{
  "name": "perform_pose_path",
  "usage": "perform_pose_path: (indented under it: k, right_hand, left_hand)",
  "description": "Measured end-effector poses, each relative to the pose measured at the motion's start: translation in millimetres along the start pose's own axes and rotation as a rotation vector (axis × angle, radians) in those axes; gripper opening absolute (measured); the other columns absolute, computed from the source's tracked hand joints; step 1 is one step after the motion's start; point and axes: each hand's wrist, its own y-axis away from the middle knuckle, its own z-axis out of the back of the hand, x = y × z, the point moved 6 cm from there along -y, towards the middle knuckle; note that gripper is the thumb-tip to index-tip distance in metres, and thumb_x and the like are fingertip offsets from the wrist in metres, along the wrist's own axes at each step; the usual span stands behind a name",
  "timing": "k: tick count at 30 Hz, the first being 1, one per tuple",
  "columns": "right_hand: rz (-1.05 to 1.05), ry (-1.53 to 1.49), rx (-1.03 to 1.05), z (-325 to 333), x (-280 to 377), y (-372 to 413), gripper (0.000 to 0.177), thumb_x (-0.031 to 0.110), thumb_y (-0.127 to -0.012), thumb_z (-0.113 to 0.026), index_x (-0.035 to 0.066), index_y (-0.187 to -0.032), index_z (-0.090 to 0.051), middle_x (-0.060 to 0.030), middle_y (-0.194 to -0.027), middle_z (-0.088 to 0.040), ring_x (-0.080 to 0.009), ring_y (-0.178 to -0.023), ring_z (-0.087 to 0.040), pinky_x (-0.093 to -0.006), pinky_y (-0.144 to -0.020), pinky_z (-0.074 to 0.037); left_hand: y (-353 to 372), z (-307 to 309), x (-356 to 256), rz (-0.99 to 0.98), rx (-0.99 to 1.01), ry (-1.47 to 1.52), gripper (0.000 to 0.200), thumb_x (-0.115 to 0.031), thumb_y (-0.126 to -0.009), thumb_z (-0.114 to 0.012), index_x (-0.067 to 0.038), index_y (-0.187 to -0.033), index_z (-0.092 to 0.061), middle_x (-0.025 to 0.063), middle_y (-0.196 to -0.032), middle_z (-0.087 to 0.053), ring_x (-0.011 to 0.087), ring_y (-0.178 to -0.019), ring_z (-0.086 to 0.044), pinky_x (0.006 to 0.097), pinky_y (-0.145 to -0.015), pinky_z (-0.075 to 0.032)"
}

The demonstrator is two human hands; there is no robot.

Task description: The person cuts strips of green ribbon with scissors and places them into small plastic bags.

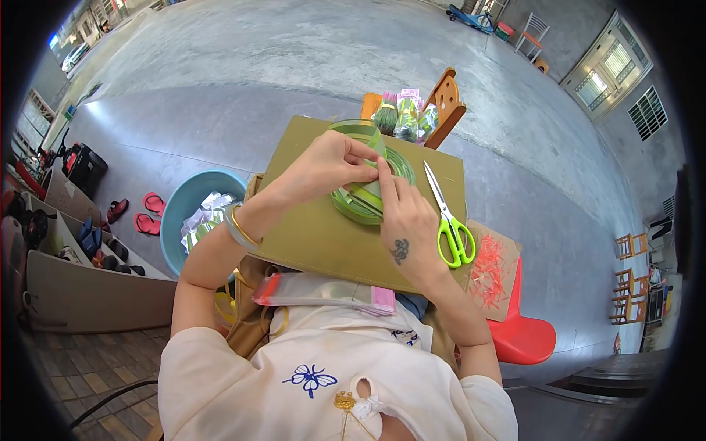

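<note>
Both my hands meet over a roll of green ribbon [402, 165] on an olive-green board [309, 234]. My left hand [331, 166] comes in from the left, thumb and fingertips pinched on the green ribbon. From the right, my right hand [406, 213] touches it at the fingertips, its fingers closed on the ribbon too. A strip of the ribbon loops up behind the fingers. Scissors [454, 239] with bright green handles lie to the right of my right hand, blades pointing away. Clear plastic bags [323, 292] with a pink edge rest on my lap.
A blue basin [173, 242] with packets stands at the left. Beyond the board, a wooden chair [448, 101] holds bundled green and pink items. At the right, a red chair [523, 339] stands beside cardboard [507, 252] covered in orange-red scraps. Pink slippers [148, 224] lie on the floor.
</note>
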Motion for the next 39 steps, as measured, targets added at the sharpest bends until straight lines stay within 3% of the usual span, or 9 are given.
perform_pose_path:
  k: [4, 7, 14, 17, 20, 24, 29, 35, 39]
  right_hand:
    - [-0.144, -0.99, 0.175, -6, -25, 8, 0.072, 0.036, -0.081, -0.064, -0.002, -0.133, -0.033, -0.012, -0.104, -0.055, -0.0169, -0.093, -0.055, -0.0308, -0.077, -0.045]
    - [-0.574, -1.744, 0.378, -9, -41, 3, 0.073, 0.038, -0.081, -0.065, -0.003, -0.133, -0.032, -0.012, -0.114, -0.054, -0.0138, -0.1, -0.053, -0.0307, -0.081, -0.044]
    - [-0.464, -1.566, 0.955, -37, -15, 18, 0.042, 0.018, -0.088, -0.058, -0.001, -0.123, -0.046, -0.0115, -0.11, -0.06, -0.0131, -0.089, -0.061, -0.0272, -0.077, -0.047]
    - [-0.544, -1.542, 0.781, -37, -23, 16, 0.035, 0.013, -0.091, -0.051, -0.003, -0.122, -0.045, -0.0146, -0.11, -0.06, -0.0175, -0.087, -0.063, -0.0299, -0.08, -0.049]
    - [-0.678, -2.043, 0.469, -30, -40, 12, 0.033, 0.012, -0.093, -0.045, -0.006, -0.121, -0.043, -0.0179, -0.111, -0.059, -0.023, -0.096, -0.062, -0.0357, -0.087, -0.049]
    - [-0.773, -2.326, 0.237, -35, -58, 16, 0.034, 0.016, -0.096, -0.038, -0.007, -0.122, -0.038, -0.0233, -0.114, -0.054, -0.029, -0.102, -0.059, -0.0406, -0.088, -0.05]
    - [-0.698, -2.541, 0.368, -36, -51, 18, 0.038, 0.018, -0.097, -0.036, -0.008, -0.125, -0.037, -0.0224, -0.117, -0.052, -0.0298, -0.106, -0.055, -0.0422, -0.09, -0.048]
    - [-0.74, -2.65, 0.387, -34, -47, 21, 0.04, 0.019, -0.097, -0.034, -0.007, -0.127, -0.036, -0.0221, -0.121, -0.05, -0.0317, -0.111, -0.051, -0.0426, -0.096, -0.043]
    - [-0.716, -2.639, 0.369, -32, -43, 19, 0.041, 0.02, -0.098, -0.029, -0.008, -0.128, -0.035, -0.0215, -0.124, -0.048, -0.0278, -0.114, -0.05, -0.0423, -0.096, -0.043]
  left_hand:
    - [4, 6, -13, -0.123, 0.08, -0.246, 0.031, -0.002, -0.076, -0.064, 0.004, -0.106, -0.062, 0.01, -0.081, -0.067, 0.0067, -0.067, -0.057, 0.0222, -0.06, -0.046]
    - [14, 0, -38, -0.234, 0.185, -0.432, 0.031, -0.001, -0.074, -0.066, 0.0, -0.105, -0.064, 0.0123, -0.077, -0.067, 0.0099, -0.064, -0.058, 0.0244, -0.061, -0.047]
    - [11, -15, -61, -0.311, 0.257, -0.707, 0.032, -0.004, -0.075, -0.066, 0.0, -0.106, -0.063, 0.0154, -0.079, -0.067, 0.0178, -0.061, -0.06, 0.0284, -0.063, -0.049]
    - [12, -4, -59, -0.424, -0.023, -0.53, 0.032, -0.007, -0.079, -0.064, -0.001, -0.11, -0.061, 0.0137, -0.082, -0.067, 0.0168, -0.064, -0.061, 0.0281, -0.064, -0.05]
    - [22, 12, -46, -0.478, -0.359, -0.441, 0.03, -0.006, -0.083, -0.06, -0.003, -0.113, -0.059, 0.0103, -0.085, -0.067, 0.014, -0.066, -0.062, 0.0269, -0.064, -0.051]
    - [40, -12, -20, -0.318, -0.036, -0.189, 0.026, 0.001, -0.082, -0.058, -0.004, -0.107, -0.063, 0.0073, -0.082, -0.067, 0.0111, -0.065, -0.063, 0.0245, -0.06, -0.052]
    - [50, -42, -26, -0.376, 0.234, -0.108, 0.022, 0.006, -0.079, -0.059, -0.004, -0.096, -0.068, 0.0071, -0.077, -0.068, 0.0121, -0.064, -0.064, 0.0234, -0.059, -0.053]
    - [43, -41, -24, -0.353, 0.187, -0.07, 0.018, 0.005, -0.076, -0.063, -0.002, -0.091, -0.069, 0.0073, -0.074, -0.067, 0.0135, -0.064, -0.065, 0.0243, -0.061, -0.054]
    - [44, -39, -27, -0.527, 0.08, -0.206, 0.014, -0.006, -0.075, -0.068, -0.001, -0.088, -0.066, 0.0071, -0.074, -0.066, 0.0158, -0.068, -0.066, 0.0259, -0.065, -0.053]
